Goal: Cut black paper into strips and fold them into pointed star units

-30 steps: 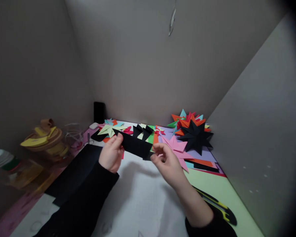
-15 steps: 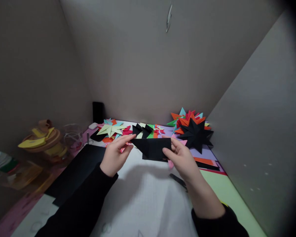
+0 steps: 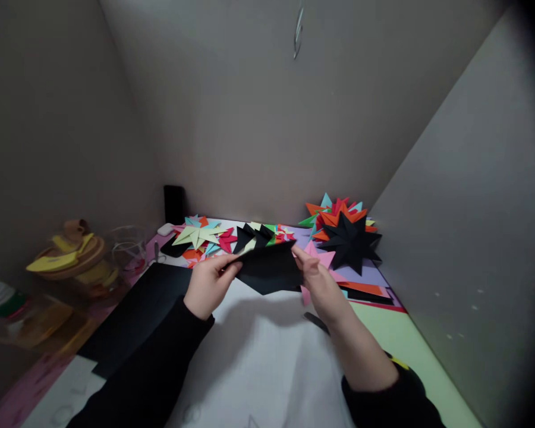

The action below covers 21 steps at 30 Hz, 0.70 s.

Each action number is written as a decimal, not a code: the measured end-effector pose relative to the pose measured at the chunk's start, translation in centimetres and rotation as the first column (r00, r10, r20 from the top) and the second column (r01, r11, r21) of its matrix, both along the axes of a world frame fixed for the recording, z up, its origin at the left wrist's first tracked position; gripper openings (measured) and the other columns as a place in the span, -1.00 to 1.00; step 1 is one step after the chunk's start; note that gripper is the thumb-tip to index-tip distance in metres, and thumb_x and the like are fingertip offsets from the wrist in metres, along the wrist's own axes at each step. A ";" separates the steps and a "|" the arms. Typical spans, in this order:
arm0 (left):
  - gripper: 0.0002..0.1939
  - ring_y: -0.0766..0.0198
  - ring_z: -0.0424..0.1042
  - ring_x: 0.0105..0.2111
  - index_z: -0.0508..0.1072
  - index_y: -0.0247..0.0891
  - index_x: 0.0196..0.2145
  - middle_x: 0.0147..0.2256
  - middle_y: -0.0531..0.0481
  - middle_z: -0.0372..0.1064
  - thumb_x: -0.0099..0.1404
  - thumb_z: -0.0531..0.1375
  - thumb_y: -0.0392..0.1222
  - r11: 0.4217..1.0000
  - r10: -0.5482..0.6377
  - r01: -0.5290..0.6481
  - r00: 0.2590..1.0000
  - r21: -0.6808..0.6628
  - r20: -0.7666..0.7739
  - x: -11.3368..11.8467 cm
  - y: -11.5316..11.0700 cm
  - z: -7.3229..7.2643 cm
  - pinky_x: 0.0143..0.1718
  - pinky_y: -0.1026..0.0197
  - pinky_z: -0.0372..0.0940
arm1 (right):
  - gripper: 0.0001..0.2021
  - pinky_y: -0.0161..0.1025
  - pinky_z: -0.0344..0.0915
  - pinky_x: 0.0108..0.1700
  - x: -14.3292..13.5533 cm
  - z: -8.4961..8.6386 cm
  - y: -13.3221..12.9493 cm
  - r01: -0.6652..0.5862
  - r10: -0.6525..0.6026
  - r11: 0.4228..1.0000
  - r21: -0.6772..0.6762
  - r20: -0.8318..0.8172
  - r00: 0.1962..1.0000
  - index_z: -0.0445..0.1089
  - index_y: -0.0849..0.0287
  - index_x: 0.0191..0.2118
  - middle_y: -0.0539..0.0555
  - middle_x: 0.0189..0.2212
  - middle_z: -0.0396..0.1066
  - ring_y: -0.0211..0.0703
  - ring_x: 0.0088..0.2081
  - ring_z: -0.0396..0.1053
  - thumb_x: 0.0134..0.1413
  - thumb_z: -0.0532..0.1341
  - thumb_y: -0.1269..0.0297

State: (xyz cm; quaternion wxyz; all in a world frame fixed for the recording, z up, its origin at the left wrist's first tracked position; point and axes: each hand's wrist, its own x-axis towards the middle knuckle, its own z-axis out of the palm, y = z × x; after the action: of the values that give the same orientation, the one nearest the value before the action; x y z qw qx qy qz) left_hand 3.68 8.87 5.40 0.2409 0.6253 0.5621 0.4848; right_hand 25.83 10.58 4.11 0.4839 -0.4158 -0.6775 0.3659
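A folded piece of black paper [image 3: 270,267] is held up above the white table surface, with a point at its lower edge. My left hand [image 3: 211,284] pinches its left corner between thumb and fingers. At the paper's right edge is my right hand [image 3: 318,282], turned partly on its side, with its fingertips against the paper. Below the right hand lies a dark narrow tool [image 3: 316,322], partly hidden by the wrist.
Colored paper stars [image 3: 199,236] and a large black star [image 3: 351,242] line the back. Black sheets [image 3: 147,309] lie at left, beside a wire basket [image 3: 129,246] and a lidded container [image 3: 74,255]. A black phone-like object [image 3: 174,204] leans on the wall.
The black paper has tilted and changed shape, its lower edge now pointed. My left thumb has closed onto its corner. My right hand has rotated and moved slightly left.
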 end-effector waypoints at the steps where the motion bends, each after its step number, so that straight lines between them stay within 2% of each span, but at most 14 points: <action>1: -0.85 0.31 0.36 -0.56 0.53 -0.27 -0.38 -0.56 0.05 0.42 0.10 0.23 -0.17 0.998 -0.003 0.009 0.995 -0.056 0.099 0.2 0.1 -0.2 -0.47 0.29 0.26 | -0.40 -0.05 0.34 -0.10 -0.2 -0.1 0.0 0.009 -0.010 1.000 -0.023 -0.031 0.999 0.21 0.20 0.14 0.27 -0.04 0.37 0.07 0.00 0.32 0.12 0.00 -0.12; 3: -0.79 0.33 0.37 -0.54 0.47 -0.31 -0.36 -0.49 0.03 0.43 0.05 0.27 -0.14 0.988 -0.017 0.068 0.940 -0.139 0.340 0.8 0.1 -0.4 -0.50 0.31 0.27 | -0.39 -0.09 0.38 -0.18 -0.8 -0.4 0.0 0.026 -0.037 0.995 -0.100 -0.109 0.993 0.14 0.17 0.17 0.25 -0.02 0.35 0.06 -0.04 0.35 0.06 0.12 -0.06; 5: -0.61 0.32 0.42 -0.46 0.40 -0.31 -0.22 -0.33 -0.04 0.45 -0.04 0.33 -0.16 0.974 -0.013 0.134 0.842 -0.185 0.540 1.2 -0.1 -0.4 -0.47 0.31 0.31 | -0.40 -0.11 0.39 -0.23 -1.3 -0.5 0.1 0.063 -0.084 0.990 -0.129 -0.160 0.984 0.12 0.15 0.17 0.23 -0.02 0.35 0.02 -0.12 0.39 0.02 0.20 0.07; 7: -0.45 0.31 0.44 -0.41 0.34 -0.29 -0.10 -0.29 -0.06 0.45 -0.07 0.36 -0.19 0.939 -0.005 0.220 0.776 -0.263 0.631 1.4 -0.6 -0.3 -0.43 0.30 0.33 | -0.46 -0.10 0.39 -0.23 -1.6 -0.4 0.2 0.086 -0.105 0.990 -0.116 -0.172 0.980 0.12 0.13 0.14 0.19 -0.07 0.38 -0.03 -0.20 0.42 0.02 0.20 0.20; 8: -0.44 0.32 0.44 -0.42 0.33 -0.28 -0.08 -0.31 -0.05 0.45 -0.06 0.36 -0.20 0.906 -0.009 0.277 0.767 -0.319 0.641 1.4 -1.0 -0.3 -0.43 0.31 0.34 | -0.50 -0.08 0.38 -0.21 -1.5 -0.3 0.2 0.109 -0.120 0.991 -0.082 -0.148 0.982 0.13 0.13 0.12 0.18 -0.11 0.40 -0.05 -0.22 0.42 0.04 0.18 0.24; 10: -0.51 0.34 0.43 -0.46 0.35 -0.30 -0.13 -0.39 -0.02 0.44 -0.03 0.34 -0.20 0.823 -0.015 0.369 0.775 -0.433 0.632 1.1 -2.0 -0.6 -0.47 0.34 0.33 | -0.59 0.00 0.33 -0.12 -1.4 -0.2 -0.4 0.207 -0.205 0.975 0.076 -0.036 0.978 0.19 0.13 0.07 0.17 -0.15 0.40 -0.02 -0.17 0.39 0.07 0.14 0.28; 11: -0.56 0.35 0.43 -0.47 0.36 -0.32 -0.16 -0.41 -0.02 0.44 -0.02 0.34 -0.20 0.791 -0.006 0.389 0.777 -0.472 0.629 0.9 -2.6 -1.0 -0.49 0.36 0.32 | -0.62 0.04 0.28 -0.06 -1.4 -0.3 -0.9 0.238 -0.250 0.950 0.205 0.039 0.967 0.22 0.13 0.05 0.19 -0.14 0.38 0.01 -0.12 0.35 0.08 0.13 0.28; 12: -0.58 0.35 0.44 -0.47 0.36 -0.32 -0.18 -0.41 -0.02 0.44 -0.02 0.33 -0.21 0.774 0.015 0.395 0.770 -0.495 0.638 0.8 -3.2 -1.5 -0.50 0.38 0.31 | -0.63 0.08 0.22 0.00 -1.4 -0.6 -1.6 0.214 -0.270 0.913 0.347 0.124 0.955 0.24 0.14 0.03 0.21 -0.12 0.36 0.04 -0.05 0.30 0.07 0.14 0.28; 13: -0.58 0.35 0.44 -0.47 0.36 -0.32 -0.19 -0.41 -0.02 0.44 -0.03 0.33 -0.22 0.768 0.049 0.392 0.752 -0.506 0.657 0.7 -3.9 -2.1 -0.51 0.39 0.30 | -0.62 0.10 0.16 0.04 -1.6 -1.0 -2.4 0.119 -0.251 0.873 0.474 0.226 0.941 0.25 0.16 0.03 0.23 -0.08 0.34 0.08 0.01 0.25 0.06 0.16 0.27; 14: -0.57 0.34 0.45 -0.47 0.35 -0.31 -0.19 -0.42 -0.02 0.44 -0.04 0.33 -0.24 0.765 0.085 0.392 0.726 -0.512 0.683 0.6 -4.7 -2.7 -0.51 0.40 0.30 | -0.60 0.11 0.13 0.06 -1.8 -1.6 -3.3 -0.042 -0.187 0.833 0.551 0.352 0.917 0.25 0.17 0.04 0.24 -0.05 0.32 0.10 0.05 0.20 0.05 0.18 0.26; 16: -0.55 0.33 0.46 -0.46 0.32 -0.31 -0.16 -0.44 0.00 0.43 -0.04 0.32 -0.28 0.743 0.126 0.417 0.681 -0.524 0.722 0.5 -6.2 -4.2 -0.48 0.40 0.30 | -0.59 0.09 0.15 0.04 -2.5 -3.3 -4.9 -0.377 -0.032 0.744 0.552 0.592 0.805 0.24 0.18 0.07 0.23 -0.02 0.34 0.08 0.06 0.20 0.06 0.17 0.29; 17: -0.52 0.32 0.46 -0.45 0.30 -0.31 -0.12 -0.41 -0.02 0.43 -0.03 0.30 -0.30 0.726 0.126 0.435 0.676 -0.532 0.726 0.5 -7.0 -4.9 -0.48 0.39 0.30 | -0.63 0.07 0.16 0.03 -2.9 -4.2 -5.5 -0.467 0.000 0.713 0.524 0.666 0.746 0.25 0.18 0.06 0.21 -0.03 0.36 0.04 0.04 0.23 0.10 0.14 0.34; 19: -0.44 0.28 0.47 -0.43 0.22 -0.28 0.01 -0.25 -0.13 0.43 0.02 0.25 -0.31 0.718 0.093 0.425 0.725 -0.551 0.682 0.1 -8.5 -6.0 -0.50 0.36 0.30 | -0.70 0.00 0.20 -0.01 -3.4 -6.0 -6.4 -0.525 0.000 0.671 0.524 0.708 0.706 0.31 0.20 0.01 0.18 -0.08 0.42 -0.04 -0.03 0.31 0.15 0.07 0.45; 21: -0.36 0.27 0.47 -0.41 0.08 -0.22 0.13 0.00 -0.28 0.28 0.10 0.17 -0.31 0.797 0.034 0.280 0.863 -0.535 0.503 -0.5 -9.7 -6.8 -0.48 0.27 0.33 | -0.72 -0.04 0.24 -0.06 -3.6 -7.2 -6.6 -0.531 -0.025 0.649 0.544 0.714 0.700 0.35 0.25 -0.05 0.18 -0.12 0.45 -0.06 -0.08 0.34 0.17 0.04 0.50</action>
State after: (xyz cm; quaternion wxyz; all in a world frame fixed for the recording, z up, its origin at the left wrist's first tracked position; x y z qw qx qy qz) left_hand 3.17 -0.82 -1.43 0.5894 0.4116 0.5616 0.4096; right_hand 22.28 3.99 -3.11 0.2694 -0.1863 -0.9442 -0.0339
